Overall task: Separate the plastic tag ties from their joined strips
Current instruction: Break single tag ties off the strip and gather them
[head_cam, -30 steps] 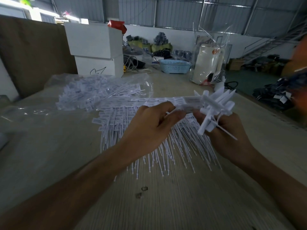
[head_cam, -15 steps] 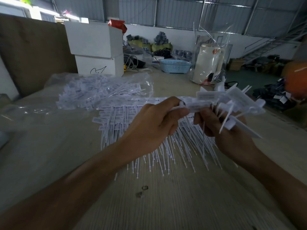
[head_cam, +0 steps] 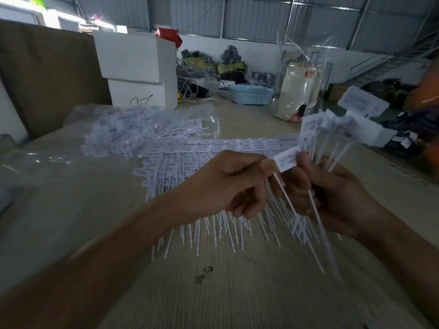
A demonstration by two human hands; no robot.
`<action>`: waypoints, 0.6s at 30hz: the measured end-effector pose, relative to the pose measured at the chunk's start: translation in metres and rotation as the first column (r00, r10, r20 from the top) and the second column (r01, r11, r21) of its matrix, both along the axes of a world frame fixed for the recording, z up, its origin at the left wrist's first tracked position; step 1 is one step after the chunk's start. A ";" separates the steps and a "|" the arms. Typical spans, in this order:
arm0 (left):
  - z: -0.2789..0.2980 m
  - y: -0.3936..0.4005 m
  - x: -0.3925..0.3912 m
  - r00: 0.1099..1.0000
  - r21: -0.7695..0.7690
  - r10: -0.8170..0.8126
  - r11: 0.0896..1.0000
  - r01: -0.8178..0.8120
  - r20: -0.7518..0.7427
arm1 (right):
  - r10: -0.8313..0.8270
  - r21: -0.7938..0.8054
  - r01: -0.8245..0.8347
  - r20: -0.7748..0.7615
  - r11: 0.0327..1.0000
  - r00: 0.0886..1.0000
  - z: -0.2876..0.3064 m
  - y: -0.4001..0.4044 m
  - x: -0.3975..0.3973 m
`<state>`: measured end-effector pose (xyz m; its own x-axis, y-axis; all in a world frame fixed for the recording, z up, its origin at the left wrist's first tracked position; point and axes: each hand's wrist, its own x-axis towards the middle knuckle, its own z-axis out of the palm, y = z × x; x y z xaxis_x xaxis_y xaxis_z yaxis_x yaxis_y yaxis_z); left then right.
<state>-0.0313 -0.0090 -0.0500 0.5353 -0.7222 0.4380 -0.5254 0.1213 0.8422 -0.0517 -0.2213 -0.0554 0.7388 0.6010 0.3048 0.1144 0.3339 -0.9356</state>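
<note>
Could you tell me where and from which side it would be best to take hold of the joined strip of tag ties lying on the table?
Probably pinch the joined strip along its flat head band, coming from the far side: the labels form one firm row there, while the thin tails fan loosely toward the hands.

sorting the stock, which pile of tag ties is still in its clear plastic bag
The far-left pile, in front of the white boxes: clear bag film covers it. The joined strips just beyond the hands lie bare on the table.

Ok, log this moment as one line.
step: separating ties | left hand: pinches single tag tie | right hand: holds loose ties bundle | joined strips: on table
</note>
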 end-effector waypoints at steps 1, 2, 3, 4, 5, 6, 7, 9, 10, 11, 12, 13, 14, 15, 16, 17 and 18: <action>-0.002 0.000 0.002 0.999 0.023 0.032 0.999 -0.032 0.003 | 0.025 -0.001 -0.025 -0.011 1.000 1.000 0.001 -0.001 0.000; -0.003 0.001 0.005 0.997 0.044 0.082 0.996 -0.082 0.000 | 0.057 -0.007 -0.057 -0.016 0.998 0.998 0.001 -0.002 -0.001; -0.004 0.001 0.008 0.987 0.052 0.157 0.986 -0.156 -0.018 | 0.096 -0.021 -0.097 -0.006 0.995 0.995 0.000 -0.002 -0.002; -0.005 0.004 0.013 0.967 0.044 0.250 0.968 -0.248 -0.046 | 0.126 -0.051 -0.125 0.024 0.991 0.992 0.000 -0.001 -0.004; -0.005 0.008 0.019 0.937 0.025 0.343 0.939 -0.342 -0.068 | 0.130 -0.092 -0.124 0.069 0.988 0.989 0.000 0.001 -0.007; -0.003 0.014 0.023 0.909 0.004 0.410 0.912 -0.411 -0.073 | 0.091 -0.144 -0.073 0.120 0.987 0.989 0.000 0.004 -0.009; -0.002 0.020 0.027 0.896 -0.012 0.440 0.897 -0.441 -0.061 | -0.006 -0.207 0.043 0.174 0.977 0.985 0.000 0.007 -0.010; -0.001 0.026 0.028 0.913 0.006 0.407 0.913 -0.407 -0.018 | -0.287 -0.336 0.387 0.311 0.859 0.906 0.000 0.009 -0.011; -0.002 0.024 0.025 0.931 0.046 0.364 0.930 -0.363 -0.009 | -0.391 -0.387 0.528 0.380 0.756 0.838 0.000 0.009 -0.011; -0.005 0.019 0.021 0.948 0.090 0.318 0.945 -0.315 -0.017 | -0.448 -0.430 0.622 0.442 0.654 0.777 -0.001 0.009 -0.010; -0.008 0.012 0.017 0.959 0.124 0.282 0.953 -0.276 -0.029 | -0.470 -0.458 0.679 0.495 0.573 0.731 -0.002 0.011 -0.010; -0.011 0.005 0.014 0.963 0.146 0.270 0.953 -0.264 -0.024 | -0.475 -0.464 0.715 0.538 0.523 0.696 -0.004 0.013 -0.011; -0.012 0.000 0.013 0.959 0.162 0.284 0.946 -0.282 0.007 | -0.482 -0.445 0.740 0.565 0.504 0.669 -0.005 0.016 -0.011; -0.013 -0.004 0.012 0.950 0.175 0.306 0.934 -0.311 0.057 | -0.495 -0.415 0.752 0.573 0.512 0.653 -0.006 0.018 -0.010; -0.014 -0.005 0.010 0.940 0.185 0.322 0.923 -0.338 0.111 | -0.508 -0.386 0.755 0.569 0.529 0.647 -0.007 0.018 -0.009; -0.014 -0.005 0.010 0.928 0.185 0.339 0.913 -0.364 0.157 | -0.511 -0.362 0.752 0.567 0.550 0.646 -0.009 0.018 -0.007; -0.014 -0.004 0.009 0.914 0.172 0.358 0.904 -0.391 0.191 | -0.506 -0.344 0.746 0.568 0.570 0.649 -0.010 0.019 -0.005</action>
